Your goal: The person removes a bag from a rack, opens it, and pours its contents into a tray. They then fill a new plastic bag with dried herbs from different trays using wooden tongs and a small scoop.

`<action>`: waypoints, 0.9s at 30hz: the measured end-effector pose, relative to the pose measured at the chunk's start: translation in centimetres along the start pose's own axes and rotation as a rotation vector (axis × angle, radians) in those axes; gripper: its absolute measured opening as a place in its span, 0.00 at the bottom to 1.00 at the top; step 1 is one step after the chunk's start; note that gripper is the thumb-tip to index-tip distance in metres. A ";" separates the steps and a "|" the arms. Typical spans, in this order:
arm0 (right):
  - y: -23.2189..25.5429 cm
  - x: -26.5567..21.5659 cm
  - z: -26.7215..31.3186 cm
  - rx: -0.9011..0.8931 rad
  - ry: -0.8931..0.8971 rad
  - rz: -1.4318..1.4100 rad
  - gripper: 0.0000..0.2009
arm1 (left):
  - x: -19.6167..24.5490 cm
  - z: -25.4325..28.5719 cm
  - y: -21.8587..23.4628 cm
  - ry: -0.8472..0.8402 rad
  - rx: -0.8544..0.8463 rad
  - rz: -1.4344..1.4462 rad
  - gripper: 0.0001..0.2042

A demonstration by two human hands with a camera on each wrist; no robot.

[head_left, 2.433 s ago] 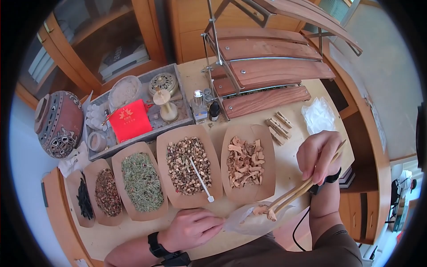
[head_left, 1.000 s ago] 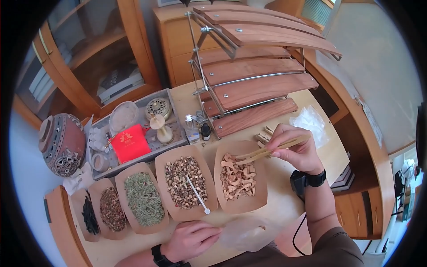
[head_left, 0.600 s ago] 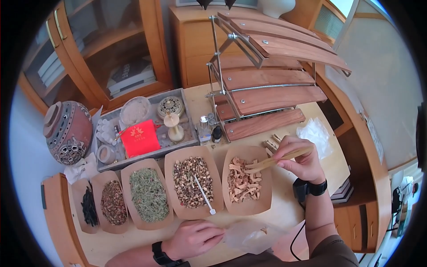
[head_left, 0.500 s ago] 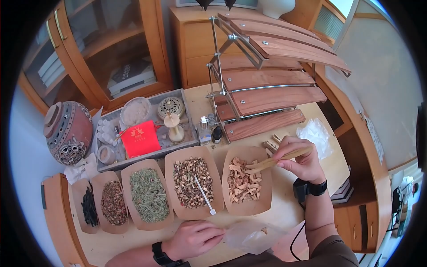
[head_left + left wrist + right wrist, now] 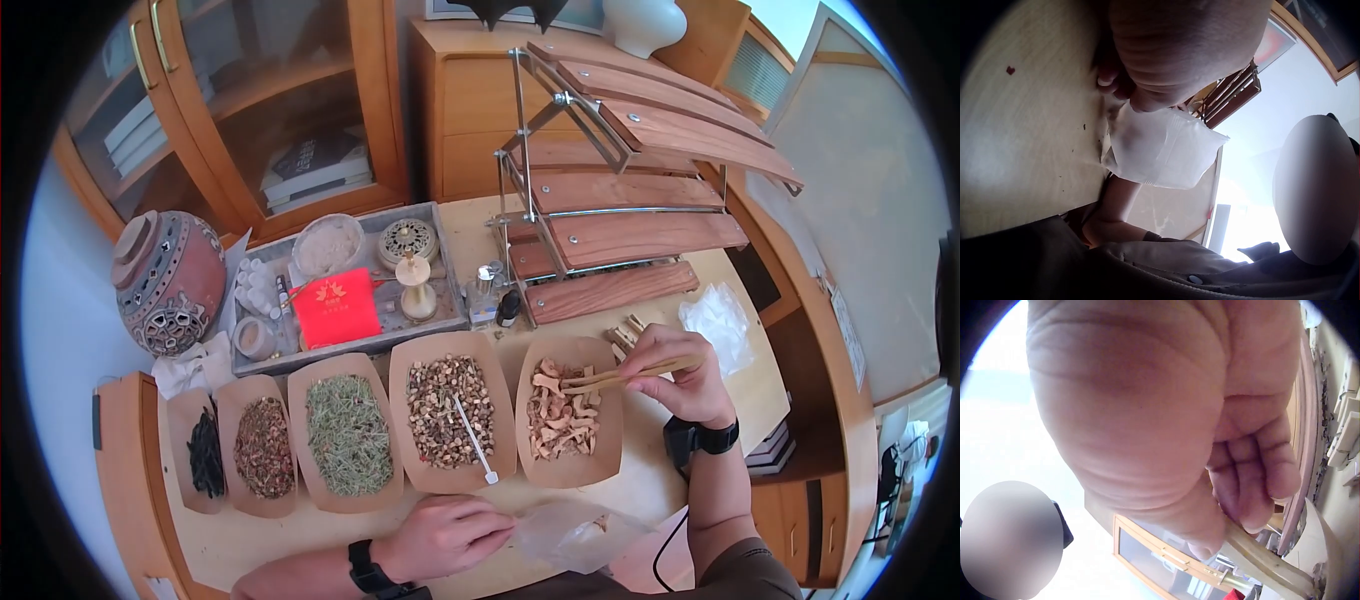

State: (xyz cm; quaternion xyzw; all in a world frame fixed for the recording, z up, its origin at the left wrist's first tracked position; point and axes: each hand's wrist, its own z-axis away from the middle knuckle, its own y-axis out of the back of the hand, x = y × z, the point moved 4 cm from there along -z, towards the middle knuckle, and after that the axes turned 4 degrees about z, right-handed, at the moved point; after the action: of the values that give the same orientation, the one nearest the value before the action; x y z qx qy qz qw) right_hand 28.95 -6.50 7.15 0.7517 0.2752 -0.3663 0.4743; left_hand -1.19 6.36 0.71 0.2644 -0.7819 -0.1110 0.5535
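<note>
My right hand pinches a pair of wooden tongs between thumb and fingers. Their tips reach into the rightmost brown paper tray, among pale brown, curled dried pieces. In the right wrist view the two tong arms lie close together below the thumb. At the table's front edge, my left hand pinches the edge of a translucent white bag. A small brownish piece shows through the bag. The left wrist view shows the bag hanging from the fingertips.
More paper trays hold chopped bits with a white spoon, green herb, reddish bits and dark strips. Behind stand a grey tray, small bottles and a slatted wooden rack. Clothespins lie near the right hand.
The right hand has carried the tongs from over the bag, where they held dried pieces, up into the rightmost tray. The left hand still holds the bag. The head view has shifted.
</note>
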 end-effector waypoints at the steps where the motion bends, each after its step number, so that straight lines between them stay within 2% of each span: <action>1: 0.1 0.0 0.0 0.007 -0.025 0.001 0.08 | -0.1 0.0 -0.1 0.003 0.000 0.000 0.07; 5: 0.5 -0.1 0.1 0.001 0.027 -0.084 0.08 | 0.0 0.0 0.0 0.004 0.005 0.007 0.07; 7: 0.3 -0.4 0.0 -0.057 0.079 -0.075 0.08 | 0.0 0.0 -0.1 0.006 0.001 0.006 0.07; 16: 0.0 -0.3 -0.2 -0.150 -0.002 -0.090 0.08 | -0.2 0.1 -0.2 0.002 0.010 0.012 0.07; 23: -0.2 -0.2 0.0 -0.121 -0.038 -0.071 0.09 | 0.0 -0.1 -0.1 -0.001 0.007 0.003 0.07; 27: -0.1 -0.6 0.0 -0.082 0.035 -0.054 0.09 | -0.1 -0.2 0.0 -0.009 0.017 0.004 0.09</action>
State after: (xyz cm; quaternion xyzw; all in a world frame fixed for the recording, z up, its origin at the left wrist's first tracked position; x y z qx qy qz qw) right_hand 28.55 -6.50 7.61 0.7302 0.3182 -0.3542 0.4899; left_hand -0.96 6.40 0.75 0.2671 -0.7856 -0.1047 0.5482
